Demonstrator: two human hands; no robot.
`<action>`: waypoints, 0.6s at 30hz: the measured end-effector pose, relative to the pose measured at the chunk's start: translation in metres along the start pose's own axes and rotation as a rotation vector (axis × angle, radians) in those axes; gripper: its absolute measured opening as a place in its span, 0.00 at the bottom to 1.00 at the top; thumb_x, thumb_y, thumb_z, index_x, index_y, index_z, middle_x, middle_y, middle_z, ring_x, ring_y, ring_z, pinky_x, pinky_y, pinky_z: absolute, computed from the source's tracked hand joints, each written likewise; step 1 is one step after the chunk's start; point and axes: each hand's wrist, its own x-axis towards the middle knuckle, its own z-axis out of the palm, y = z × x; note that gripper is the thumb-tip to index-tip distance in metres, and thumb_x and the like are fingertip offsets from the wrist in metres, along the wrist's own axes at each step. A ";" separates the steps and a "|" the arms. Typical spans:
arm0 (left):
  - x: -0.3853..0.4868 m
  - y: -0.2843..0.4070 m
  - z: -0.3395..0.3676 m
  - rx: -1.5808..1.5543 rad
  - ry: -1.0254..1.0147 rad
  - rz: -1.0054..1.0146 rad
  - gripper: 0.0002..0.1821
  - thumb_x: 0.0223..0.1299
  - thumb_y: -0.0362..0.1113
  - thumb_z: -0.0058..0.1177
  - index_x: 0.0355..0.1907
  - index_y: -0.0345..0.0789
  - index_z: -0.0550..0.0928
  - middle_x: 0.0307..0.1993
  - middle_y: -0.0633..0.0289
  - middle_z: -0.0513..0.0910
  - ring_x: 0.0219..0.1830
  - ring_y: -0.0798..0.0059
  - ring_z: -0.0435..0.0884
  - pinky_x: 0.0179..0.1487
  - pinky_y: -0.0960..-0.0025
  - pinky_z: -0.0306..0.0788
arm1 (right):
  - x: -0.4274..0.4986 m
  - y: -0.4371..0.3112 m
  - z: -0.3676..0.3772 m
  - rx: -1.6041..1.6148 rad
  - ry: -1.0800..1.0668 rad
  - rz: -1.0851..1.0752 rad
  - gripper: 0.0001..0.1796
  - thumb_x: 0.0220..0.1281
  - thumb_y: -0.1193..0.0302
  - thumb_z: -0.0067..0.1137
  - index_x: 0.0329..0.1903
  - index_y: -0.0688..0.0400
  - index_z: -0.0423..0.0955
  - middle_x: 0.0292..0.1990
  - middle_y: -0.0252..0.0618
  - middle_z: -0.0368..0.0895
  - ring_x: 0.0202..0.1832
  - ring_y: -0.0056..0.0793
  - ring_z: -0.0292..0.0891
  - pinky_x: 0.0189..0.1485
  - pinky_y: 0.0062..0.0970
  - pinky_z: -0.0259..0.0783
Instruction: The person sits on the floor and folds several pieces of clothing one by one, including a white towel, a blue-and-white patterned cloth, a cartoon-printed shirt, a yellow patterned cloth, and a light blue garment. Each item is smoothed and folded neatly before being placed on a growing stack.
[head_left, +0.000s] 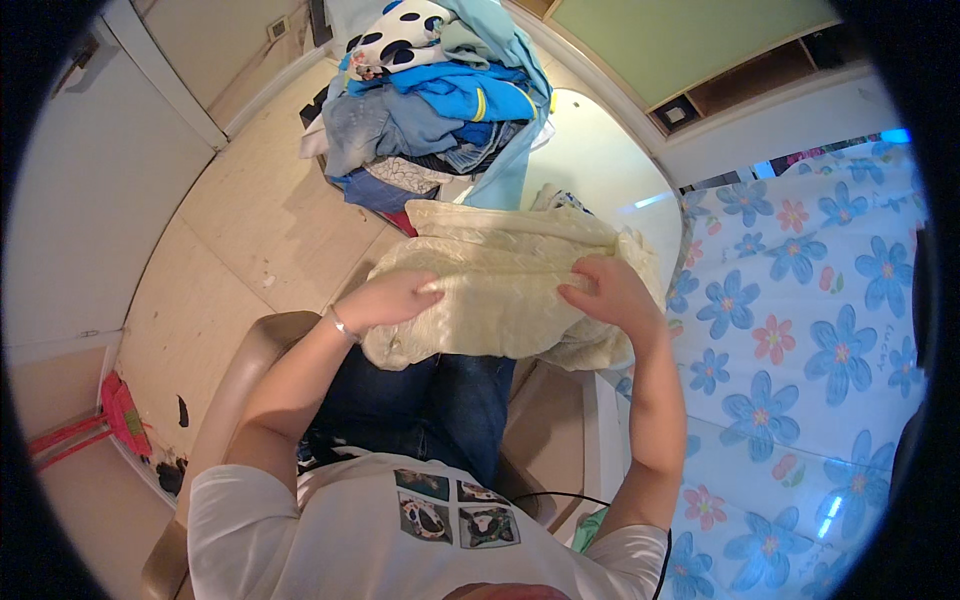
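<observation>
A pale yellow cloth with a faint woven pattern (502, 300) is spread above my thighs, partly over the edge of a white table. My left hand (394, 298) grips its left side between thumb and fingers. On its right side, my right hand (604, 292) holds a pinch of the fabric, with the cloth bunched beyond it. Folds run across the far part of the cloth. Just past it lies a small patterned cloth (559, 199), mostly hidden.
A heap of clothes (427, 112), with denim, blue and dotted pieces, stands beyond the cloth. The white tabletop (600, 150) reaches behind it. A flower-print cover (787, 337) lies to the right; a brown chair armrest (262, 345) is at my left.
</observation>
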 end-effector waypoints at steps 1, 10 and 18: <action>0.008 -0.003 -0.001 0.099 0.158 0.062 0.15 0.76 0.44 0.55 0.48 0.32 0.83 0.38 0.49 0.86 0.41 0.58 0.84 0.48 0.58 0.77 | 0.002 0.002 0.002 -0.016 0.003 0.011 0.18 0.62 0.57 0.64 0.37 0.62 0.83 0.31 0.54 0.84 0.37 0.59 0.82 0.43 0.49 0.77; 0.067 -0.028 0.039 0.077 0.227 0.192 0.21 0.65 0.42 0.64 0.56 0.32 0.82 0.51 0.45 0.83 0.55 0.49 0.83 0.61 0.56 0.76 | 0.003 0.041 0.027 -0.074 0.049 0.109 0.17 0.61 0.69 0.65 0.53 0.59 0.81 0.51 0.50 0.82 0.53 0.55 0.81 0.56 0.46 0.77; 0.077 -0.040 0.038 0.176 0.222 0.199 0.24 0.62 0.41 0.67 0.56 0.32 0.81 0.51 0.49 0.82 0.56 0.50 0.82 0.61 0.57 0.76 | 0.004 0.044 0.027 -0.028 -0.026 0.124 0.20 0.62 0.71 0.64 0.57 0.58 0.80 0.50 0.52 0.85 0.52 0.53 0.82 0.56 0.43 0.76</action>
